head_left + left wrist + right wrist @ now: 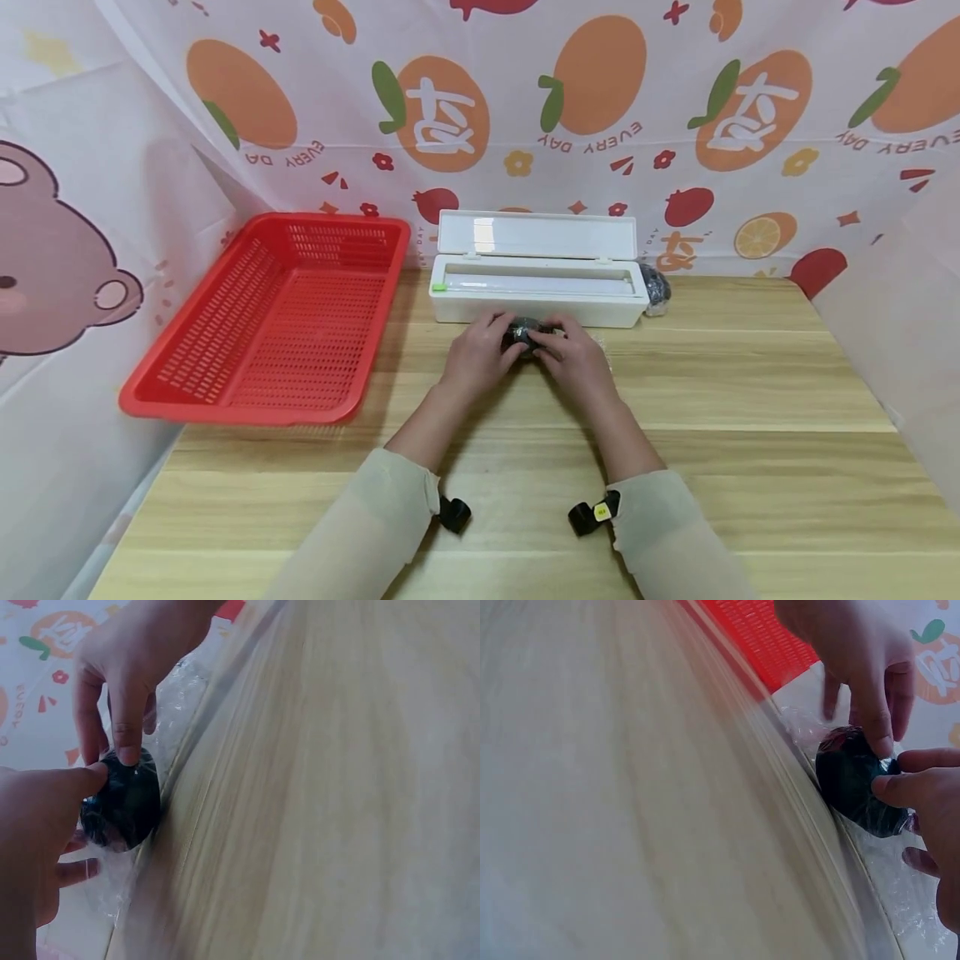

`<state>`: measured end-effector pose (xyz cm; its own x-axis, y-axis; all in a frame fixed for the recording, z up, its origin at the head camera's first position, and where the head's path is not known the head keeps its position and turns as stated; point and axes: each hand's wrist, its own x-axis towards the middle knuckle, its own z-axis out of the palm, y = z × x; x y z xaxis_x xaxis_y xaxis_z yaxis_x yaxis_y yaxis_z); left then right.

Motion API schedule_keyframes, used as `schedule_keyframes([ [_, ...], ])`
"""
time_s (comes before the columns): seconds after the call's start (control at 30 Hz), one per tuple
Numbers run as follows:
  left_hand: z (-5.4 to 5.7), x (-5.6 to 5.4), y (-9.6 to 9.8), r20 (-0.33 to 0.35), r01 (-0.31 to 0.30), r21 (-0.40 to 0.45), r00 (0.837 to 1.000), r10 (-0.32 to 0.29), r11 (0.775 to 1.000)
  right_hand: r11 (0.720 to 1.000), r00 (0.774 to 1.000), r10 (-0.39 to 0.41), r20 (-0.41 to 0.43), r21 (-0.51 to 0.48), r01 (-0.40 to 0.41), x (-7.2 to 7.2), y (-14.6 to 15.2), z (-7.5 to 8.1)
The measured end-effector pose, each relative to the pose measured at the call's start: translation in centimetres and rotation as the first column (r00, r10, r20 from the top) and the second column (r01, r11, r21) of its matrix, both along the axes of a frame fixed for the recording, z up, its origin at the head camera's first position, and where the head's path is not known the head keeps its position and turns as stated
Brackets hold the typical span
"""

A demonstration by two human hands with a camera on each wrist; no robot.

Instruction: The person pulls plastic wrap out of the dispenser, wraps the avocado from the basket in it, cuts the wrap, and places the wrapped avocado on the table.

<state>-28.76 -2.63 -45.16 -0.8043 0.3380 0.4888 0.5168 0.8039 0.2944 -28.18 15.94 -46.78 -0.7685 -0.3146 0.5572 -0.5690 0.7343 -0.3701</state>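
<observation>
A dark, rounded object [525,331] covered in clear plastic film sits on the table just in front of the white film dispenser [536,312]. Its exact kind is hidden by the wrap. My left hand [477,354] grips it from the left, the thumb lying on its dark surface in the left wrist view. From the other side my right hand [577,360] pinches the film and the object between thumb and fingers. Loose, crumpled clear film [919,900] spreads out beside the object in the right wrist view.
The dispenser's lid [536,233] stands raised, with a roll inside. Another dark film-wrapped thing [657,287] lies against its right end. A red perforated basket [367,367] stands on the left. Behind hangs a fruit-print cloth [510,108].
</observation>
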Motion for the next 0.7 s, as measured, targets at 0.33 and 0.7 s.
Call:
schedule_keyframes([
  [0.33,-1.2,0.3,-0.3,0.173,-0.048,0.047,0.984,0.039,0.998,0.995,0.996,-0.064,0.062,-0.077,0.068,0.4,-0.1,-0.3],
  [0.7,-2.1,0.5,-0.8,0.169,0.006,0.061,0.985,-0.016,0.998,0.955,0.980,-0.139,0.145,-0.242,0.171,-0.1,0.5,-0.7],
])
